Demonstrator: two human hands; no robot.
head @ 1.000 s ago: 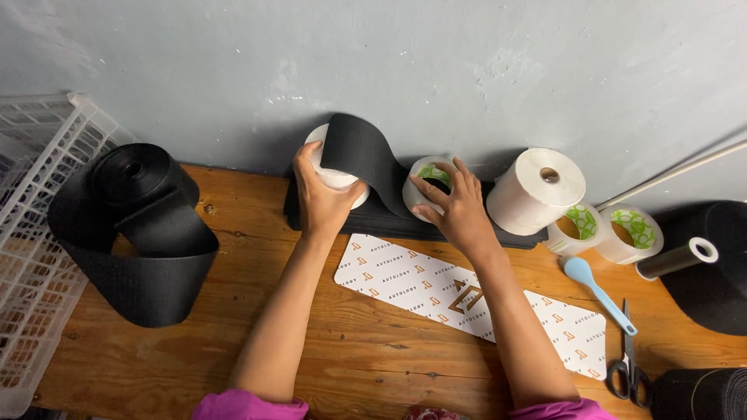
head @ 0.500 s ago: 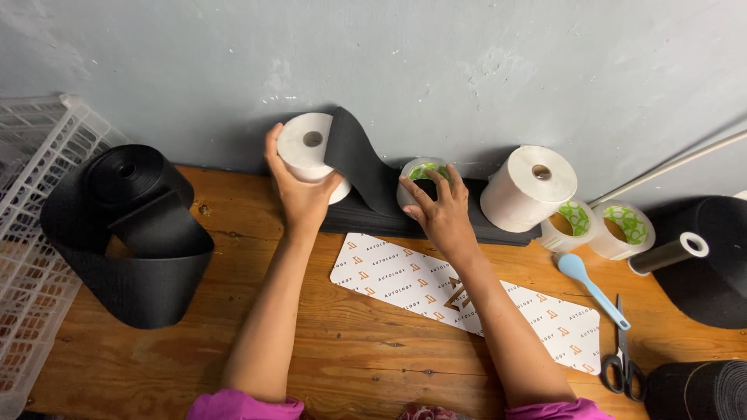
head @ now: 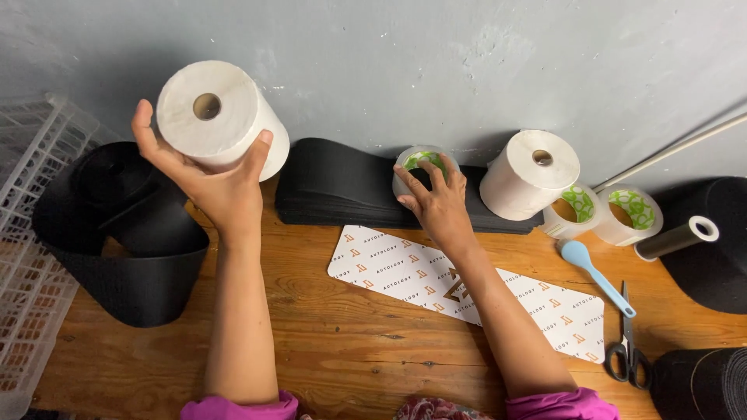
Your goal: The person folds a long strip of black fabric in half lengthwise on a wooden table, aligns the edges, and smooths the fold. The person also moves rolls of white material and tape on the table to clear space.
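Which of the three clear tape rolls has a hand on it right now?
The clear tape roll on the stack of black fabric, gripped by the right hand. The other two tape rolls sit untouched, side by side near the wall.

Got my left hand (head: 214,183) wrapped around a white paper roll (head: 222,117), lifted off the counter (head: 350,342) up by the grey wall. My right hand (head: 437,204) is on a tape roll (head: 420,165) with a green-patterned core, fingers (head: 412,177) over its rim, sitting on folded black fabric (head: 334,187). A patterned white card (head: 475,289) lies under my right forearm.
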